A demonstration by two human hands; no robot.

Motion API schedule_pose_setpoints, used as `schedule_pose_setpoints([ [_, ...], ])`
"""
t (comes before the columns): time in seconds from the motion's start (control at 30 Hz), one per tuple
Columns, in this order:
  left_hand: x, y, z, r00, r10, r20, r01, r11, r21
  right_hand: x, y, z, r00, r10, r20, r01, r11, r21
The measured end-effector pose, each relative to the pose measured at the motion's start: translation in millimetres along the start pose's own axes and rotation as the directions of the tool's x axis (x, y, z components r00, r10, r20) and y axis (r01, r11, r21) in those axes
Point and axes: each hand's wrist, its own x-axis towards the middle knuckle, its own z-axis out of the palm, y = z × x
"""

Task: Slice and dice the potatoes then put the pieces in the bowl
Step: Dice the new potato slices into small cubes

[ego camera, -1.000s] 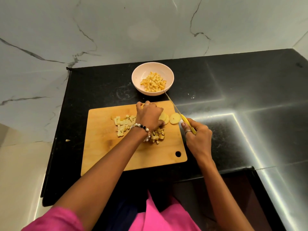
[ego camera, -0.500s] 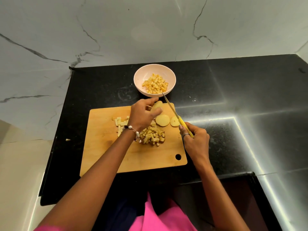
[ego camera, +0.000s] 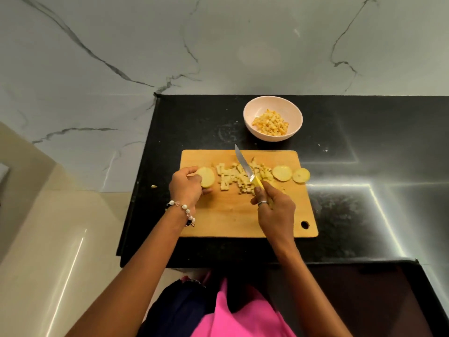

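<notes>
A wooden cutting board [ego camera: 233, 217] lies on the black counter. My left hand [ego camera: 185, 188] grips a cut potato piece [ego camera: 206, 177] at the board's left edge. My right hand [ego camera: 273, 207] holds a yellow-handled knife [ego camera: 245, 167], its blade pointing away over a spread of diced potato [ego camera: 239, 177] in the board's middle. Two round potato slices [ego camera: 281, 173] [ego camera: 301, 175] lie at the board's right edge. Beyond the board stands a pale pink bowl [ego camera: 250, 110] with several potato cubes [ego camera: 271, 124] in it.
The black counter [ego camera: 364, 147] runs to the right and meets a marble wall [ego camera: 218, 45] behind. A small potato scrap [ego camera: 153, 186] lies at the counter's left edge, beyond which the floor [ego camera: 48, 239] drops away. A dark recessed panel [ego camera: 352, 300] sits at the near right.
My left hand carried the potato piece from the board's far middle to its left edge. My right hand swung the knife left, over the diced pile. The camera view shifted left.
</notes>
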Motion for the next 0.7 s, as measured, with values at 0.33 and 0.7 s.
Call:
schedule_pose_setpoints([
  [0.33, 5, -19, -21, 0.915, 0.314, 0.252, -0.396, 0.586, 0.707, -58, -13, 56, 0.965, -0.162, 0.206, 0.229, 0.904, -0.361],
  [0.7, 16, -23, -33, 0.822, 0.354, 0.446, -0.568, 0.461, 0.682, -67, -23, 67, 0.96, -0.095, 0.264, 0.239, 0.771, -0.591],
])
